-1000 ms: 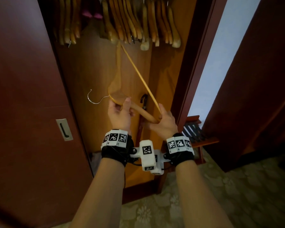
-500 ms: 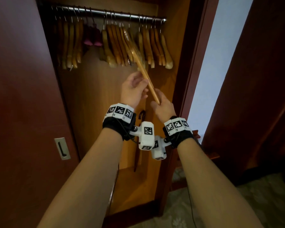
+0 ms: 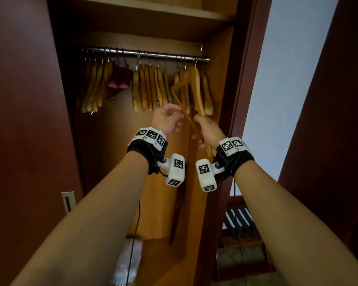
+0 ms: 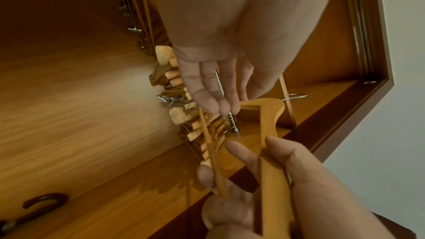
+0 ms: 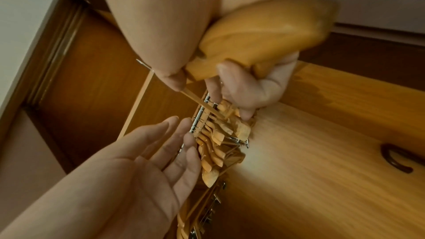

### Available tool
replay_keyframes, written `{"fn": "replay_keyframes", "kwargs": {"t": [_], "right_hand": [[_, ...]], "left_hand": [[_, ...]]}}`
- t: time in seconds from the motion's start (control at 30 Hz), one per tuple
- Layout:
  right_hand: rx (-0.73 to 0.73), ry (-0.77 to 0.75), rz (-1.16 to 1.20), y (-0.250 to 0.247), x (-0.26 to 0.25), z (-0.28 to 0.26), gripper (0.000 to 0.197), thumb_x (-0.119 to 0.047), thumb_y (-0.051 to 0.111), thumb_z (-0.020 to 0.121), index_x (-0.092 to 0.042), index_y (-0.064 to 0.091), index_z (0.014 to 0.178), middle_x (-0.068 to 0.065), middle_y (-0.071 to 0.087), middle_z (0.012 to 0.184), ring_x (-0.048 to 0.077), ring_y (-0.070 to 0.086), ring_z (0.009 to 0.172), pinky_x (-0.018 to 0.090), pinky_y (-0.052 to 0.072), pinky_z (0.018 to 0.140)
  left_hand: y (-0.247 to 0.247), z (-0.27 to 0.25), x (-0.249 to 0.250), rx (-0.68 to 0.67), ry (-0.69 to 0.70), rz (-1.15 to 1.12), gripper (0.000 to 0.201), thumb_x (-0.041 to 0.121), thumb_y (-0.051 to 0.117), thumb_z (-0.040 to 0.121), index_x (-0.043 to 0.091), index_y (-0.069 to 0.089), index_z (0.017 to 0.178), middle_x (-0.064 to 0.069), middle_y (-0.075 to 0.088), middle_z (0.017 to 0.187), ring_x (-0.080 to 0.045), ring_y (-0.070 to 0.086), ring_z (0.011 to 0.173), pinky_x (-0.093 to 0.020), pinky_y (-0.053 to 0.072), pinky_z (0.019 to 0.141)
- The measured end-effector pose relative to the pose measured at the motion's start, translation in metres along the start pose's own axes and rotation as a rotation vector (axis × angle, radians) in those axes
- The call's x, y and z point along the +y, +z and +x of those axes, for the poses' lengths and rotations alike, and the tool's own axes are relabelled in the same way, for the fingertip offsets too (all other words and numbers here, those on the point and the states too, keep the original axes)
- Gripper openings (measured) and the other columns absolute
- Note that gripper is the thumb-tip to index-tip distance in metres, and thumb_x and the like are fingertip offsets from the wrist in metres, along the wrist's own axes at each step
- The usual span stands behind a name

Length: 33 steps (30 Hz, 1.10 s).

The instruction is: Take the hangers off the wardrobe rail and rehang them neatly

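Head view had both hands up inside the wardrobe, just below the rail (image 3: 145,53). The right hand (image 3: 208,129) was wrapped around one arm of a wooden hanger (image 3: 194,85), fingers curled tight on the wood, thumb against its thin crossbar in the right wrist shot. That hanger sat tilted near the rail's right end, in among the other hangers (image 3: 149,87) on the rail. Couldn't tell whether its hook was actually on the rail. The left hand (image 3: 166,117) was right beside it, and from the wrist views its fingers (image 4: 211,95) looked straight and close together, tips touching the hanger's top corner, not gripping anything. A pair of dark pink padded hangers (image 3: 120,79) hung further left along the rail.
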State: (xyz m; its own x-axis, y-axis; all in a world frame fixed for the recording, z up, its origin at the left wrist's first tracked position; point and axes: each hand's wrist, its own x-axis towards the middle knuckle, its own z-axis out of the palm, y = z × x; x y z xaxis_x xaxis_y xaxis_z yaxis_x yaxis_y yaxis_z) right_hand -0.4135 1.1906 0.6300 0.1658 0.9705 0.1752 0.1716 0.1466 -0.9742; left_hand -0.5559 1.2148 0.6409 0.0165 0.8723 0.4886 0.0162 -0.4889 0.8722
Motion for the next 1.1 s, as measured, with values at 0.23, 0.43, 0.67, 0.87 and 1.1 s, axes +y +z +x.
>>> {"fn": "replay_keyframes", "kwargs": {"t": [0.23,0.43,0.67,0.87,1.1], "right_hand": [[-0.107,0.094,0.040,-0.009,-0.024,0.033,0.021,-0.037,0.049,0.089,-0.017,0.054,0.092,0.007,0.049,0.070,0.014,0.040,0.047,0.021,0.025,0.039],[-0.146,0.066,0.025,0.000,-0.040,0.080,0.021,-0.034,0.049,0.090,-0.014,0.052,0.086,0.005,0.047,0.064,0.017,0.045,0.052,0.023,0.031,0.040],[-0.125,0.103,-0.016,0.020,-0.060,0.146,0.034,-0.037,0.044,0.098,-0.012,0.051,0.120,0.009,0.055,0.083,0.018,0.051,0.051,0.023,0.038,0.041],[-0.108,0.095,-0.084,0.036,-0.076,0.201,0.027,-0.031,0.043,0.098,-0.011,0.050,0.113,0.009,0.052,0.088,0.020,0.049,0.053,0.018,0.036,0.035],[-0.078,0.081,-0.225,0.054,-0.094,0.242,0.018,-0.025,0.042,0.100,-0.009,0.051,0.097,0.009,0.051,0.079,0.021,0.051,0.057,0.024,0.045,0.042]], "left_hand": [[0.006,0.029,0.010,0.104,-0.069,0.062,0.013,0.004,0.053,0.092,0.015,0.059,0.093,-0.004,0.066,0.082,-0.015,0.055,0.056,-0.025,0.048,0.050],[-0.004,0.070,0.010,0.174,-0.089,0.169,0.019,0.004,0.056,0.088,0.022,0.060,0.085,-0.014,0.068,0.090,-0.016,0.057,0.056,-0.026,0.048,0.048],[-0.017,0.136,-0.002,0.176,-0.003,0.484,0.014,0.017,0.056,0.090,0.029,0.062,0.094,-0.003,0.068,0.089,-0.017,0.065,0.069,-0.029,0.054,0.059],[-0.025,0.200,-0.014,0.027,0.074,0.708,0.031,0.022,0.059,0.091,0.026,0.058,0.121,0.006,0.064,0.112,-0.013,0.060,0.097,-0.022,0.044,0.076],[-0.035,0.253,-0.017,-0.273,0.064,1.039,0.061,0.037,0.058,0.091,0.037,0.033,0.147,0.001,0.042,0.148,-0.021,0.048,0.126,-0.027,0.040,0.093]]}}
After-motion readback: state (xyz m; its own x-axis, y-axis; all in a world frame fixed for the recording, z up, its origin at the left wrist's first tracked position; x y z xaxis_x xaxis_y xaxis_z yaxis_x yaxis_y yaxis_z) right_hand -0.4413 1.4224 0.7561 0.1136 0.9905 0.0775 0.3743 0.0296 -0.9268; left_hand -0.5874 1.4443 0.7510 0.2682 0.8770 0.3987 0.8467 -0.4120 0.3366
